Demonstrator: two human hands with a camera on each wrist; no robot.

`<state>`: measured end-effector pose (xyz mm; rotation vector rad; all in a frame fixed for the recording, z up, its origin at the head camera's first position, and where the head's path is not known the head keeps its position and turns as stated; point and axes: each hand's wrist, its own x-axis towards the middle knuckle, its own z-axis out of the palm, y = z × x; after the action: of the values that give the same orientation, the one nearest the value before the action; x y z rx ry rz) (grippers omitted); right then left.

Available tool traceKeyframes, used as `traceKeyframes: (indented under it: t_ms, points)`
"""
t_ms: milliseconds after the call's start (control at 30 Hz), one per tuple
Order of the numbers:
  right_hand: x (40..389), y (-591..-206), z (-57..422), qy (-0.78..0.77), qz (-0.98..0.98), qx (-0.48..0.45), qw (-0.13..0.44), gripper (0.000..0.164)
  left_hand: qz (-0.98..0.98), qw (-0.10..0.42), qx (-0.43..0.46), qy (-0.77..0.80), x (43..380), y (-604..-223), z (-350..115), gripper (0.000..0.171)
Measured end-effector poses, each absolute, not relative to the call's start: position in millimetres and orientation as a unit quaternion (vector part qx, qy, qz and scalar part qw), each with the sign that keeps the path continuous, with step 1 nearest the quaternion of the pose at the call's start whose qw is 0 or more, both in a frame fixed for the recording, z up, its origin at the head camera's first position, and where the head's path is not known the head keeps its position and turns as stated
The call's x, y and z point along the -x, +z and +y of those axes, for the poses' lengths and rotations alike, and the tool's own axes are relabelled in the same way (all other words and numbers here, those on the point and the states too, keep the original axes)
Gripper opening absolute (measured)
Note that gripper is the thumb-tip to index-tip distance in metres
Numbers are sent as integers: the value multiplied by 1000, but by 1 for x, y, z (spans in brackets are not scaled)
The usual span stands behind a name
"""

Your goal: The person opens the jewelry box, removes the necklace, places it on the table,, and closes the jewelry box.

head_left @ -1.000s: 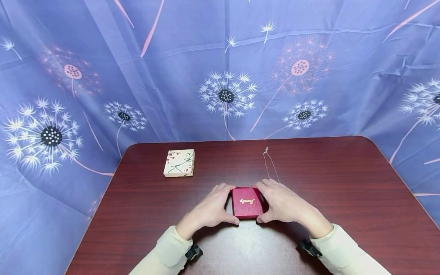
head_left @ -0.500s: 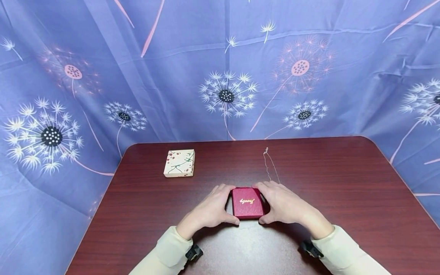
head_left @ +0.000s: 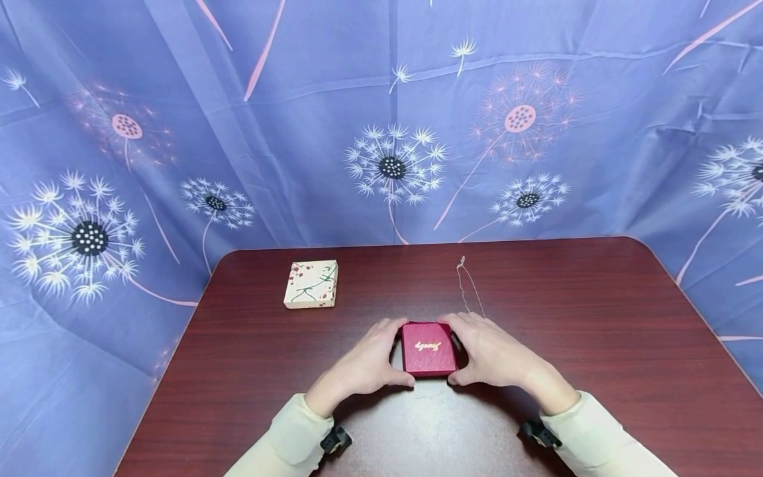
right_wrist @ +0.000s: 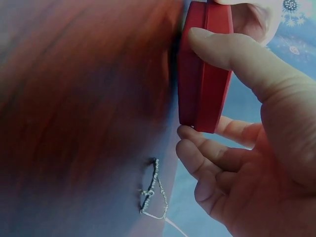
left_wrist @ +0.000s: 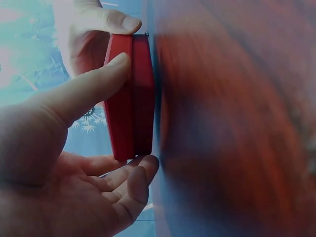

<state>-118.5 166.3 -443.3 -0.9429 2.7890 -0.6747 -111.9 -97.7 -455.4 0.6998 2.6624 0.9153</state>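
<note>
A small square red jewelry box (head_left: 429,351) with upside-down gold lettering lies between my two hands near the middle of the table. My left hand (head_left: 366,358) holds its left side, thumb at the near corner and fingers at the far one. Mirroring it, my right hand (head_left: 497,351) grips the right side. In the left wrist view the box's lid (left_wrist: 118,113) shows brighter than its darker base (left_wrist: 143,98), with a seam between them. A thin silver chain necklace (head_left: 475,291) lies just beyond my right hand, its near end hidden behind the fingers; the right wrist view shows this chain (right_wrist: 154,187) too.
A cream box (head_left: 311,283) with a red and green floral print lies at the back left of the dark red wooden table (head_left: 596,318). Behind the table's far edge hangs a blue dandelion-print cloth (head_left: 298,132).
The top of the red jewelry box has shifted up very slightly in the head view. My right thumb has slid a little to the right along its near corner. Cream box and necklace stay put.
</note>
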Motion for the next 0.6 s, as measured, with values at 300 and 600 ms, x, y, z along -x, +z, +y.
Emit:
traceKeyframes:
  t_ms: [300,600]
  points:
    - [131,-437,167,-236,919,315,37,95,895,100,-223,372,118,-450,-100,100]
    - [148,-429,167,-271,915,296,38,96,892,78,-217,388,133,-444,-102,100]
